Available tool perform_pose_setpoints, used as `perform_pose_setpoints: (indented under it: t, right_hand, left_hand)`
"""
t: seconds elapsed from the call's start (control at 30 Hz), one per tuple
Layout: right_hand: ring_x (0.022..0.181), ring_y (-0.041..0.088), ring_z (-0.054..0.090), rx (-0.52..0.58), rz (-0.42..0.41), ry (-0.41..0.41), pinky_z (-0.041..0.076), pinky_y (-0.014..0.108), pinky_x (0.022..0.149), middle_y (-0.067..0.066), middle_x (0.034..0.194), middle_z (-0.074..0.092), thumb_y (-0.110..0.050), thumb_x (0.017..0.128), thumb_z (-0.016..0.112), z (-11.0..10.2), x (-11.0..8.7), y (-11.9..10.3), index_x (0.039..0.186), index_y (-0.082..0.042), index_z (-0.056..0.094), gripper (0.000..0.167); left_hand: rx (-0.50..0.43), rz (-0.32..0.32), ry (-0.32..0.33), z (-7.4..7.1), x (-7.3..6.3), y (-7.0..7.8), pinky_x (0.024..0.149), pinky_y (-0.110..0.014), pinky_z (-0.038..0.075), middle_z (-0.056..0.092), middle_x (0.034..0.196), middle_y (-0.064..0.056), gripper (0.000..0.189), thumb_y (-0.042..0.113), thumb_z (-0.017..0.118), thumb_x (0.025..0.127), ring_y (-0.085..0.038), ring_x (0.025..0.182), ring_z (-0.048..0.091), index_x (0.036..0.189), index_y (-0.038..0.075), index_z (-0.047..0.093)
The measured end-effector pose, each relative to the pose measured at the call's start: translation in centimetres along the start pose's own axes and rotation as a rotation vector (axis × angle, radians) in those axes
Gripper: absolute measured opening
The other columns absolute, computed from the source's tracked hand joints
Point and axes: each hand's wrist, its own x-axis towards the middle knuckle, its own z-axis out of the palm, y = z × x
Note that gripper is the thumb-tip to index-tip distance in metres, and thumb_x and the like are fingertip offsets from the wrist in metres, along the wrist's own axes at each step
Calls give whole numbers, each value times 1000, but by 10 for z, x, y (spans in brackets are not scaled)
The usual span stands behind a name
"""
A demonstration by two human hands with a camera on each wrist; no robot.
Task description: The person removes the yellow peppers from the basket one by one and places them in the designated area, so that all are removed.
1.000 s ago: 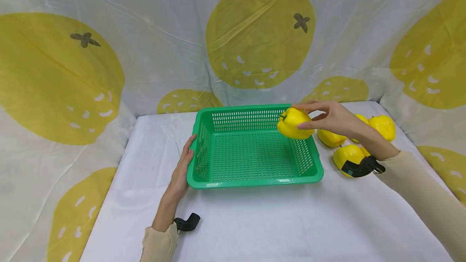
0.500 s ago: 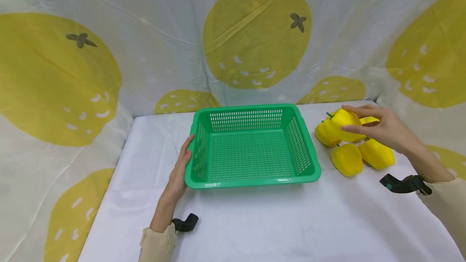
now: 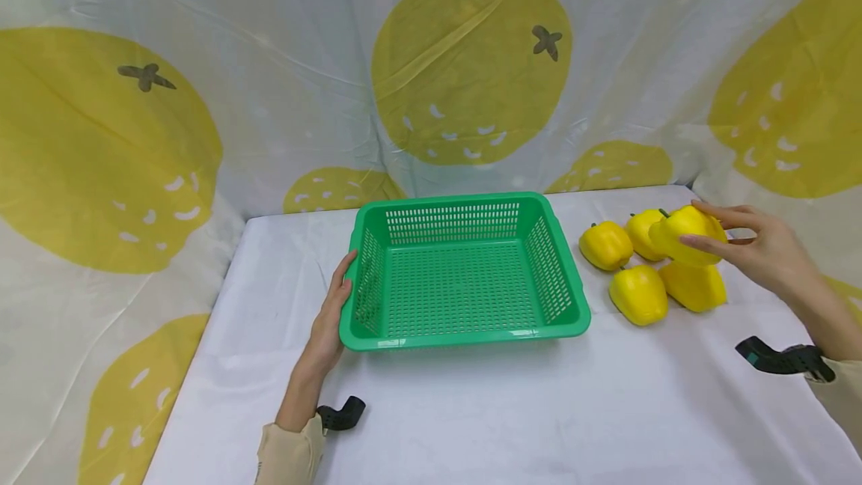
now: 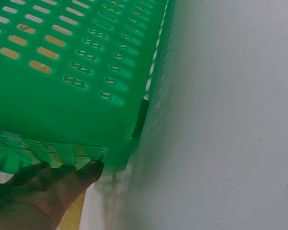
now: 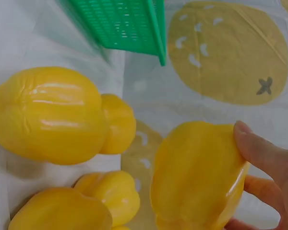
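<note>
My right hand (image 3: 774, 245) pinches a yellow bell pepper (image 3: 687, 234) between thumb and fingers, its green stem pointing left. In the right wrist view the held pepper (image 5: 197, 177) appears large, with the thumb on its upper edge. Several more yellow bell peppers, one being the nearest pepper (image 3: 640, 296), lie on the table just left of and below the held one. At the left side of a green plastic basket (image 3: 465, 344), my left hand (image 3: 328, 320) touches the outer wall. Its fingers (image 4: 69, 184) look fairly straight against the slotted side in the left wrist view.
A white cloth (image 3: 471, 418) covers the table. Behind it hangs a pale curtain (image 3: 303, 81) printed with large yellow fruit. The basket's inside floor shows bare mesh. Black wrist bands with cameras, such as the right band (image 3: 784, 358), sit on both wrists.
My right hand has carried the bell pepper from over the basket's right rim rightward to the group of peppers. My left hand stays at the basket's side.
</note>
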Motion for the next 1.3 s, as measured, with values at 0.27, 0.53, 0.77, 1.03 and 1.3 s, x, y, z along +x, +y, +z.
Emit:
perform_pose_setpoints:
  t: [0.27, 0.53, 0.77, 1.03, 1.3]
  right_hand:
    - [129, 49, 32, 74, 163, 41, 36, 71, 92, 32, 162, 28, -56, 97, 66, 1, -10, 32, 162, -29, 33, 78]
    - [133, 57, 26, 53, 338, 87, 42, 62, 88, 38, 160, 25, -64, 97, 57, -2, -11, 63, 163, -26, 21, 84]
    - [138, 60, 18, 78, 424, 81, 29, 78, 108, 37, 166, 10, -65, 98, 54, -4, -13, 78, 162, -19, 16, 88]
    - [138, 59, 20, 113, 434, 72, 30, 76, 108, 36, 167, 9, -64, 98, 55, 1, -15, 96, 162, -14, 14, 91]
    - [139, 60, 23, 111, 504, 77, 25, 76, 113, 35, 167, 11, -71, 94, 55, 2, -18, 108, 161, -15, 10, 98]
  left_hand:
    - [-10, 2, -7, 0, 0, -1, 109, -10, 28, 5, 174, 11, 52, 46, 23, 114, -18, 155, 11, 165, 40, 12]
    - [-6, 3, -8, 0, 1, 1, 109, -11, 30, 4, 174, 11, 53, 48, 23, 114, -19, 155, 12, 165, 40, 12]
    - [2, 14, -9, 0, 1, 0, 109, -10, 27, 1, 175, 6, 54, 46, 22, 114, -21, 157, 8, 166, 37, 11]
    - [-6, 15, -13, 0, 0, 0, 110, -10, 27, 2, 175, 8, 53, 45, 22, 114, -21, 156, 9, 166, 37, 11]
    - [-3, 2, -4, 0, 0, 0, 110, -9, 27, 5, 174, 13, 52, 46, 22, 114, -16, 158, 7, 165, 40, 13]
